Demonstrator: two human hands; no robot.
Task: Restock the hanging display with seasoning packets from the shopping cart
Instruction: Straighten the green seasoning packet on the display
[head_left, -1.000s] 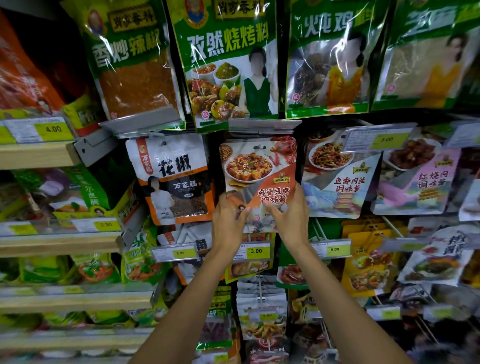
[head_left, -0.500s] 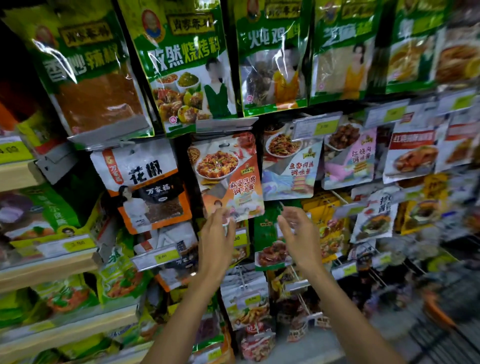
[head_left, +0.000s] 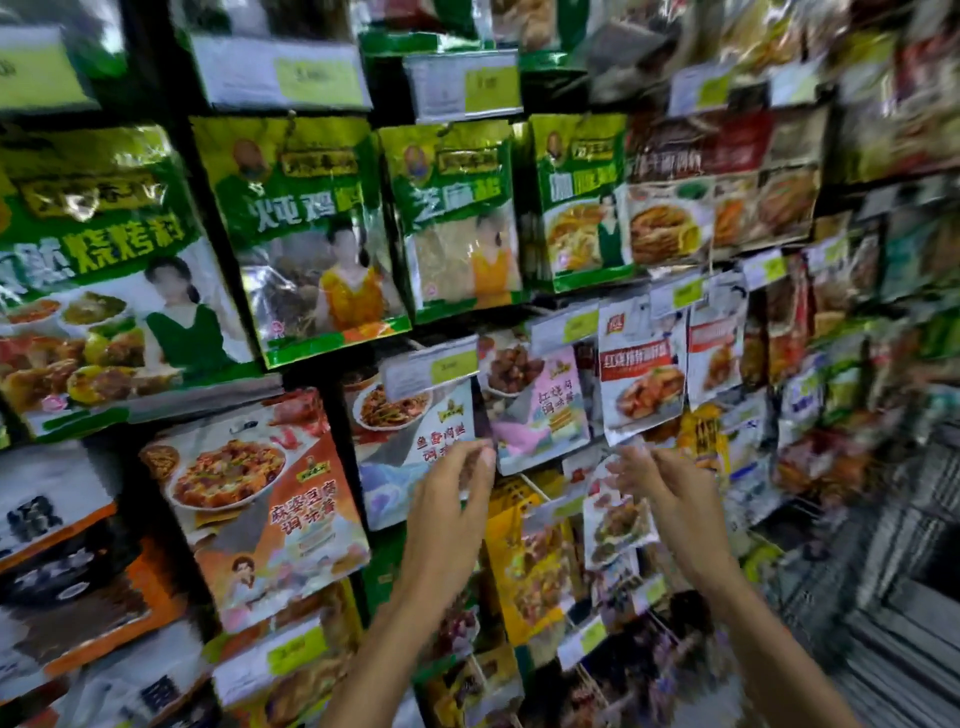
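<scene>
The hanging display fills the blurred view with seasoning packets. An orange mapo tofu packet (head_left: 260, 499) hangs at lower left on its hook. My left hand (head_left: 452, 499) is raised in front of a blue and white packet (head_left: 410, 441), fingers loosely curled and holding nothing. My right hand (head_left: 660, 483) hovers below a white and red packet (head_left: 641, 369), fingers relaxed and empty. A pink packet (head_left: 540, 410) hangs between the two hands. The shopping cart (head_left: 893, 587) shows only as grey wire at the lower right.
Large green packets (head_left: 311, 228) hang in the row above. Yellow price tags (head_left: 431, 369) stick out on hook ends among the packets. More packets crowd the right side and the rows below my arms.
The view has swung right and closer to the display. Both hands have left the orange packet, which stays hanging at left, and now hover empty further right.
</scene>
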